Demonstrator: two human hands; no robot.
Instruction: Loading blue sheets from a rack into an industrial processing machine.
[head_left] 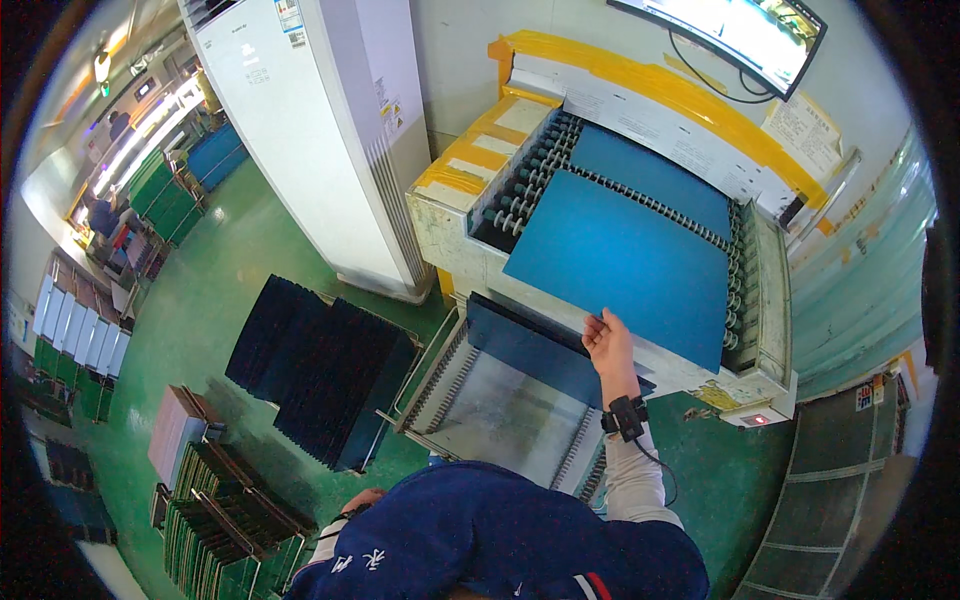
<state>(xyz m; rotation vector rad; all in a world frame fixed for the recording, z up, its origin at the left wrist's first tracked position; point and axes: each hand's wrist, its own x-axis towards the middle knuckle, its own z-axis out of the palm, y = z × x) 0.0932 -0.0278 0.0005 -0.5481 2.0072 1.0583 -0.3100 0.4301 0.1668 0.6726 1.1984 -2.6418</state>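
At the near edge of a flat blue panel point(630, 260) is my right hand point(610, 345), its fingers curled and closed on that edge. The panel lies on the rollers point(513, 205) of a pale conveyor machine point(440, 225). Farther in on the same rollers lies a second blue panel point(650, 178). Beneath my right forearm, a rack point(500, 405) with toothed rails holds dark blue panels point(530, 345) standing on edge at its far end. Low beside my body is my left hand point(367, 499), mostly hidden by my torso, so its fingers do not show clearly.
Left of the rack stands a cart of dark panels point(315, 370). Nearer is another rack of green-edged boards point(215, 530). A tall white cabinet unit point(310, 130) stands by the machine, with a screen point(740, 40) above. A grey gridded panel point(830, 500) stands at right.
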